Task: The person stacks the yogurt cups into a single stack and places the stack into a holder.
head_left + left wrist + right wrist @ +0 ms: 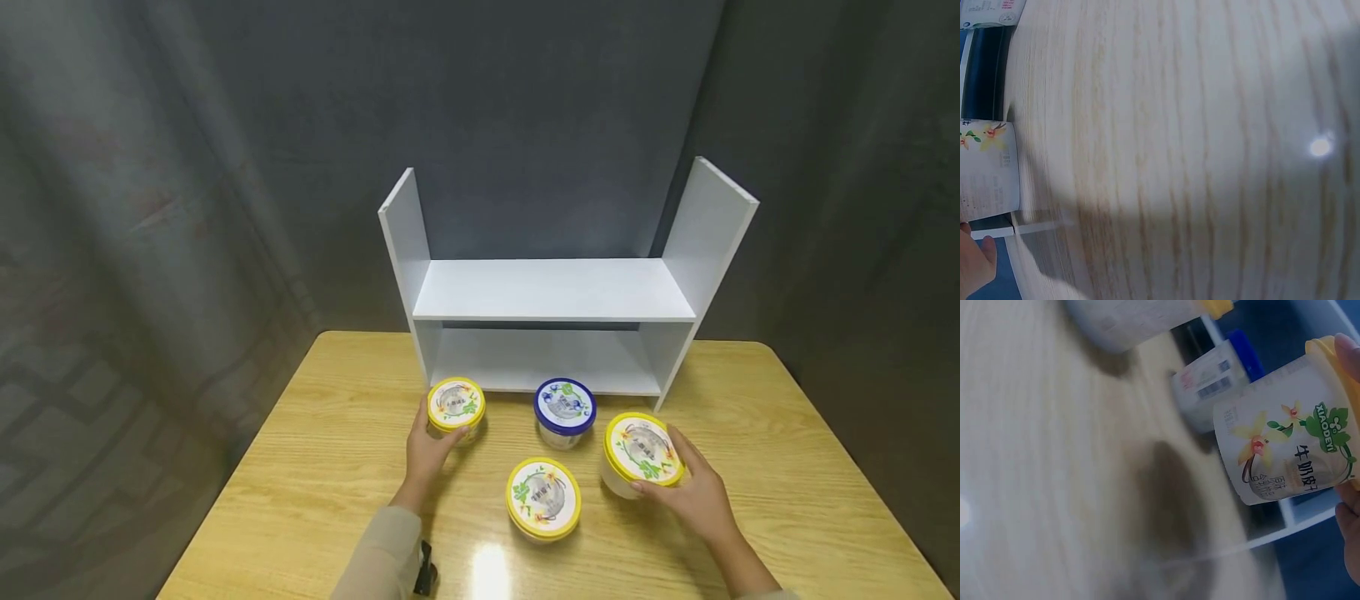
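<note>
Behind the table [352, 392]: grey curtains [525, 125] are hung, so the workspace is closed off at back and sides.
Table: a pale, glossy wood-grain top is shown, a bright glare [491, 571] reflected in front.
White shelf [555, 287]: it is stood at the back — presumably so its open front can be reached.
Right hand [701, 496]: the right tub [643, 450] is gripped at its yellow lid between thumb and fingers, seemingly just above the table; a rim hold probably suits its width.
Left hand [427, 454]: the left tub [456, 402] is pinched likewise, near the shelf's left corner; whether it is lifted cannot be told.
Middle tub [543, 500]: yellow-lidded, it is set upright between the hands, untouched.
Blue-lidded tub [565, 404]: it is placed before the shelf, likely within easy reach.
</note>
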Demonstrator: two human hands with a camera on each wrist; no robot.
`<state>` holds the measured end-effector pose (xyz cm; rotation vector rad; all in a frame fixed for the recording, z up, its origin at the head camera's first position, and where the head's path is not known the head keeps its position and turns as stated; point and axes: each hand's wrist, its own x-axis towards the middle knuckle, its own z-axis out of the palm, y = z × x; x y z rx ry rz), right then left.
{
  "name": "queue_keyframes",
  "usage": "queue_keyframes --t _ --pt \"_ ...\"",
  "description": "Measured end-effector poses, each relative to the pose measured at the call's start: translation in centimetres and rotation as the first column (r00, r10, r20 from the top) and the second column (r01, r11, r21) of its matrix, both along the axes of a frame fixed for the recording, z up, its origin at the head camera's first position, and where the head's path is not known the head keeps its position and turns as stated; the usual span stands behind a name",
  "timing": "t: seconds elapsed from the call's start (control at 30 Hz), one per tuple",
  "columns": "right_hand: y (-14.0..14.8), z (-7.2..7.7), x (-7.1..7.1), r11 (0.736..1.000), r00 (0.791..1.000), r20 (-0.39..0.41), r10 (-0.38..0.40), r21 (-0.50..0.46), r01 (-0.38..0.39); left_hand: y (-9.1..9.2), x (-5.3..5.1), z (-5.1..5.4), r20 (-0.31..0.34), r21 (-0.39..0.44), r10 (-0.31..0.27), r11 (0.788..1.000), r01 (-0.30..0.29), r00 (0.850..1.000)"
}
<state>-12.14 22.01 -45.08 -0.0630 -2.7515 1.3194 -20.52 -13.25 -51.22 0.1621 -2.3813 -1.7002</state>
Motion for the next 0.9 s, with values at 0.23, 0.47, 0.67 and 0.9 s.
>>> queue_keyframes --t 0.23,0.47,0.67,0.9 --pt "-0.6 1.8 -1.0 1.0 0.999 -0.038 0.006 0.004 -0.006 0.1 -0.1 0.0 0.008 -0.003 0.004 1.0 -0.004 1.0" --pt "-1.5 3.1 -1.8 0.999 0.993 -0.116 0.033 -0.012 -0.035 0.0 -0.2 -0.2 0.003 -0.008 0.021 1.0 -0.021 1.0" --pt "-2.6 4.0 -2.8 0.996 0.985 -0.155 0.079 -0.038 -0.086 0.0 -0.1 -0.2 -0.021 -0.022 0.025 0.999 -0.026 0.999" --pt "-4.2 4.5 -4.1 0.988 0.976 -0.168 0.139 -0.043 -0.148 -0.1 -0.2 -0.2 -0.022 -0.021 0.026 0.999 -0.026 0.999"
